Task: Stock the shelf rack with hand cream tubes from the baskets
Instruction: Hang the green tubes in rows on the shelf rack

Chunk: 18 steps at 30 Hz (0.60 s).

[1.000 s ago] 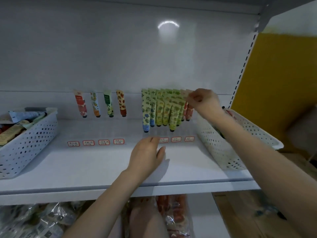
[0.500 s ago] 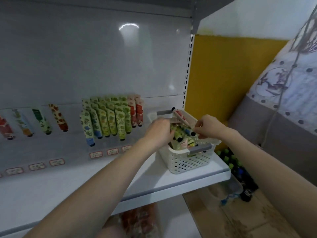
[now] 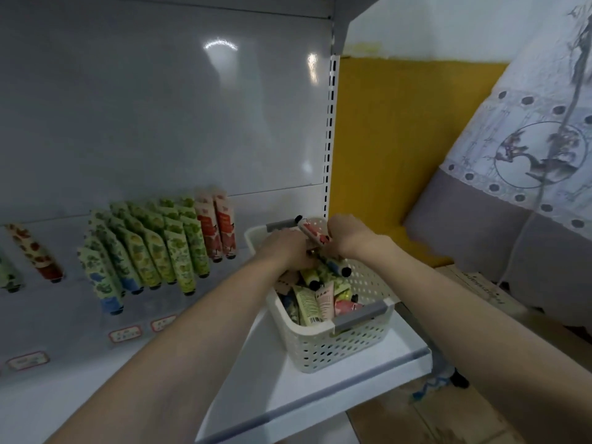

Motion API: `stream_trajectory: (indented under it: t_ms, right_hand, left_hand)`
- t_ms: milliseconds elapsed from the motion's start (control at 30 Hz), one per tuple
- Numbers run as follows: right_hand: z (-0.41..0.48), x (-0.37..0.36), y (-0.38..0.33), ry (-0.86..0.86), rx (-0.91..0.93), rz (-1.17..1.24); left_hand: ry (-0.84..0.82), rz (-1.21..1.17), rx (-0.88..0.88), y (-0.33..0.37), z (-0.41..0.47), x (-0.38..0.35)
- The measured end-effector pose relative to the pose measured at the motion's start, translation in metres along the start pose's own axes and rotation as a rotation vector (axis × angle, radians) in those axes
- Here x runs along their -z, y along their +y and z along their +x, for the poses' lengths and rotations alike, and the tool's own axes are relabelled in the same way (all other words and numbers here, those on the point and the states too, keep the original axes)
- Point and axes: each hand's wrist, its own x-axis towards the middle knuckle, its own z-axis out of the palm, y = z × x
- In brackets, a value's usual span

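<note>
A white perforated basket (image 3: 320, 334) with grey handles stands at the right end of the white shelf (image 3: 288, 395), full of mixed hand cream tubes (image 3: 315, 299). Both my hands are inside its far half. My right hand (image 3: 349, 238) pinches a pink-red tube (image 3: 315, 233) whose black cap points up and left. My left hand (image 3: 286, 248) reaches down among the tubes with its fingertips hidden. Against the rack's back panel stand rows of green tubes (image 3: 173, 248), blue-capped tubes (image 3: 102, 277) and two pink-red tubes (image 3: 219, 229).
An orange-patterned tube (image 3: 35, 251) stands further left. Price labels (image 3: 125, 334) line the shelf. A slotted upright (image 3: 330, 139) ends the rack, with a yellow wall (image 3: 400, 139), a patterned fabric (image 3: 528, 155) and a cardboard box (image 3: 480, 286) beyond it.
The view swung right. My right hand left the hanging row and my left hand left the shelf; both went into the right basket, and the right hand now lifts a pink-red tube.
</note>
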Motion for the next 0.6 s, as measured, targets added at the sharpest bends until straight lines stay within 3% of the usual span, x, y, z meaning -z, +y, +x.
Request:
stream_trajectory:
  t_ms: [100, 300, 467, 600]
  right_hand:
    - [0.000, -0.003, -0.001, 0.018, 0.017, -0.110]
    - [-0.003, 0.000, -0.004, -0.005, 0.027, -0.146]
    - [-0.012, 0.007, -0.001, 0.072, 0.001, 0.126]
    - [-0.022, 0.025, 0.015, 0.281, 0.007, 0.315]
  left_hand:
    - [-0.157, -0.176, 0.002, -0.001, 0.000, -0.002]
    - [-0.080, -0.254, 0.025, 0.000, -0.006, 0.004]
    - [-0.064, -0.330, 0.084, 0.006, -0.023, 0.011]
    - [-0.016, -0.568, 0.118, 0.010, -0.040, 0.025]
